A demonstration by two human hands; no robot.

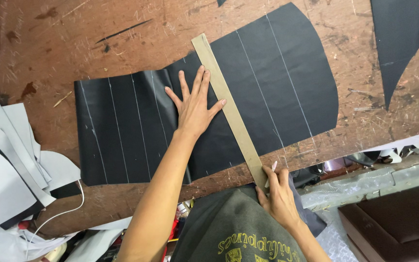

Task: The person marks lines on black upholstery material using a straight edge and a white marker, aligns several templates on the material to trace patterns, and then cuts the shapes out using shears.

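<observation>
A large sheet of black leather-like material [277, 73] lies flat on a worn brown table [73, 43], marked with several pale parallel lines. A long tan strip ruler [224, 97] lies diagonally across it. My left hand [195, 104] presses flat on the sheet with fingers spread, its fingertips touching the ruler's left edge. My right hand [277, 191] is at the ruler's near end by the table edge, pinching a small pale marking piece [273, 167] against the ruler.
Another black cut piece [398, 43] lies at the top right. Grey-white sheets [6, 165] are stacked at the left edge with a white cord [69, 208]. Below the table edge at right sit scraps and a brown box [394, 228].
</observation>
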